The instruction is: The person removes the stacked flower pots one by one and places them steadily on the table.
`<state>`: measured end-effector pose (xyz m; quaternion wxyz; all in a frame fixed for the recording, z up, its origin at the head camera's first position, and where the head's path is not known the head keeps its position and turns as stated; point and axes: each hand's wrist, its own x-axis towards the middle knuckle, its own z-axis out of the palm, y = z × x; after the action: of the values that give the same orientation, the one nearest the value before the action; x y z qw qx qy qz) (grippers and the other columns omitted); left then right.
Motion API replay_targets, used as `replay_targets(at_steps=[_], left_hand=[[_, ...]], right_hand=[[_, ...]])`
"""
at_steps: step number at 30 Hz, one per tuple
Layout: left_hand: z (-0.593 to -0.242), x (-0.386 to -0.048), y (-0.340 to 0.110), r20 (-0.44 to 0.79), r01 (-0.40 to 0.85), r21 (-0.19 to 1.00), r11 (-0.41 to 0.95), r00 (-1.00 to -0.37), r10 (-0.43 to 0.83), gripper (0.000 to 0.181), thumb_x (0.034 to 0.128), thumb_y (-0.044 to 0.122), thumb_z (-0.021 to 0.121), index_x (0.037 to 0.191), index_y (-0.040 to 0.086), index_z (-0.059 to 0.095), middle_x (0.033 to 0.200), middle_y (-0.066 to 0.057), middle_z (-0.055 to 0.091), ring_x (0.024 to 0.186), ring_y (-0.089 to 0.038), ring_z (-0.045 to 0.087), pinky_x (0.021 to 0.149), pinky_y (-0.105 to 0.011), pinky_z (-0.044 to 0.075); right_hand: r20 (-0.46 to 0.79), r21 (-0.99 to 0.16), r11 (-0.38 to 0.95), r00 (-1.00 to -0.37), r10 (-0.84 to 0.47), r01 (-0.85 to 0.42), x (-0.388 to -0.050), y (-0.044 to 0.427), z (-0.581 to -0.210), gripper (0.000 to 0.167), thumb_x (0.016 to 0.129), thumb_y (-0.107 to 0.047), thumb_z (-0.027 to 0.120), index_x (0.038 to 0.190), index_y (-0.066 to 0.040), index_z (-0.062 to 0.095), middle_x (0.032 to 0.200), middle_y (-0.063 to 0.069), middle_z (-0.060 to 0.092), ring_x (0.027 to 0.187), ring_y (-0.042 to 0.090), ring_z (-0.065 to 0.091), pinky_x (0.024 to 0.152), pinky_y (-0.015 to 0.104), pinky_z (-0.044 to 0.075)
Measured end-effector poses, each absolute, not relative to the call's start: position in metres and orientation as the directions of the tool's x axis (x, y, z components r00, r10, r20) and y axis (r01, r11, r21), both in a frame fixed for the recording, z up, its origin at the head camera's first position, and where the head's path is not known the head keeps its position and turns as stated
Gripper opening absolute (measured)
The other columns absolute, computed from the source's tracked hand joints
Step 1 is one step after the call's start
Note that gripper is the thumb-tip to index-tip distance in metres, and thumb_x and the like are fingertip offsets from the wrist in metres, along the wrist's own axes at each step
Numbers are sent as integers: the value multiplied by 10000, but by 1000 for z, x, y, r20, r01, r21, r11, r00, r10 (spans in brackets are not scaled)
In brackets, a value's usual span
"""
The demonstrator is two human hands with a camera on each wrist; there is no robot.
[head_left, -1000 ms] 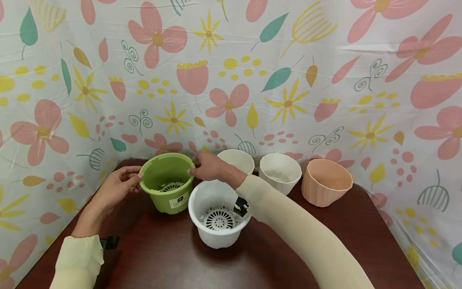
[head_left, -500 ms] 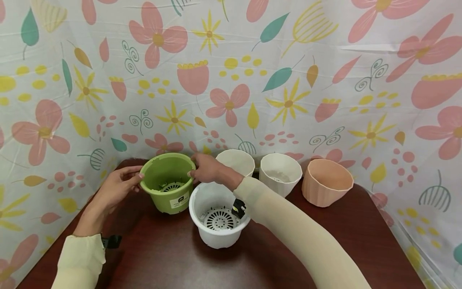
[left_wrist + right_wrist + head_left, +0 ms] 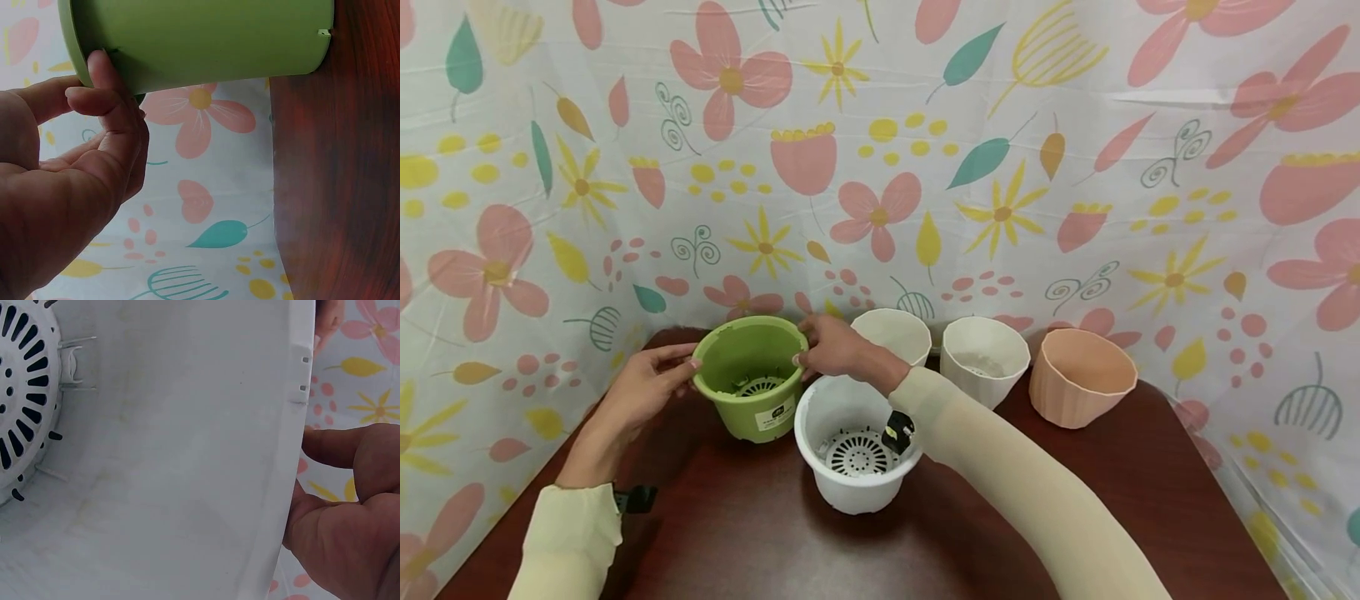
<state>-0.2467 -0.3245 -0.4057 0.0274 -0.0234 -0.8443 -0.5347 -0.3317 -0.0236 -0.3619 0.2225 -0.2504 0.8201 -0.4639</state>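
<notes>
A green plastic flower pot [image 3: 748, 358] stands upright at the back left of the table, with a slotted base inside and a pale label on its front. My left hand [image 3: 647, 383] holds its left rim; the left wrist view shows the fingertips against the green wall [image 3: 212, 44] just under the lip. On the opposite side, my right hand [image 3: 833, 346] grips the right rim between thumb and fingers. Below that wrist stands a white flower pot [image 3: 853, 493] with a slotted base. Its wall [image 3: 181, 444] fills most of the right wrist view and hides the right fingertips.
Along the back edge stand two cream faceted pots, one [image 3: 891, 333] partly behind my right forearm and another [image 3: 985, 367] beside it. A peach pot [image 3: 1081, 379] is at the back right. A flower-print sheet [image 3: 880, 150] hangs behind the dark wooden table [image 3: 760, 533].
</notes>
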Motion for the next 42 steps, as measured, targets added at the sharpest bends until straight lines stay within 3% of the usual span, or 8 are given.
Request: replay_targets(at_steps=[5, 13, 22, 30, 34, 42], left_hand=[[-402, -245, -324, 72, 63, 902, 427, -997, -4, 516, 1103, 251, 607, 1522, -41, 529, 1007, 3, 707, 751, -116, 624, 656, -283, 548], [-400, -243, -323, 76, 60, 899, 434, -997, -20, 500, 1099, 260, 615, 1510, -18, 557, 1098, -76, 718, 785, -114, 647, 677, -268, 555], [-391, -241, -324, 63, 40, 906, 422, -997, -41, 521, 1091, 288, 631, 1513, -10, 560, 1029, -17, 772, 845, -81, 707, 738, -254, 585], [-375, -236, -322, 91, 69, 905, 420, -995, -32, 526, 1099, 264, 615, 1529, -27, 530, 988, 122, 726, 834, -73, 677, 716, -228, 549], [-366, -233, -320, 86, 64, 911, 408, -996, -34, 566, 1098, 275, 615, 1548, -44, 492, 1085, 116, 693, 870, -66, 677, 759, -204, 562], [-349, -229, -318, 122, 98, 901, 424, -992, -30, 577, 1094, 330, 618, 1544, -16, 514, 1056, 101, 681, 880, -90, 661, 763, -210, 559]], right_hand=[[-131, -891, 421, -788, -602, -173, -332, -25, -361, 616, 1011, 47, 641, 1569, 84, 381, 1258, 295, 659, 847, 337, 766, 754, 339, 633], [-140, -894, 422, -800, -583, -151, -331, -25, -359, 661, 1005, 44, 650, 1600, 61, 361, 1212, 270, 670, 963, 445, 744, 848, 438, 627], [-102, -907, 383, -795, -598, -172, -331, -24, -346, 650, 1007, 43, 655, 1592, 60, 374, 1085, 227, 684, 934, 446, 745, 738, 347, 636], [-82, -949, 291, -792, -605, -124, -330, -21, -334, 652, 1000, 87, 645, 1592, 73, 372, 1117, 252, 659, 830, 307, 737, 809, 405, 637], [-52, -960, 247, -783, -620, -132, -328, -18, -328, 621, 996, 105, 641, 1571, 83, 408, 1161, 282, 662, 859, 277, 740, 838, 431, 634], [-19, -978, 175, -785, -619, -115, -326, -12, -317, 612, 990, 135, 626, 1563, 91, 415, 1169, 284, 650, 793, 222, 709, 828, 429, 636]])
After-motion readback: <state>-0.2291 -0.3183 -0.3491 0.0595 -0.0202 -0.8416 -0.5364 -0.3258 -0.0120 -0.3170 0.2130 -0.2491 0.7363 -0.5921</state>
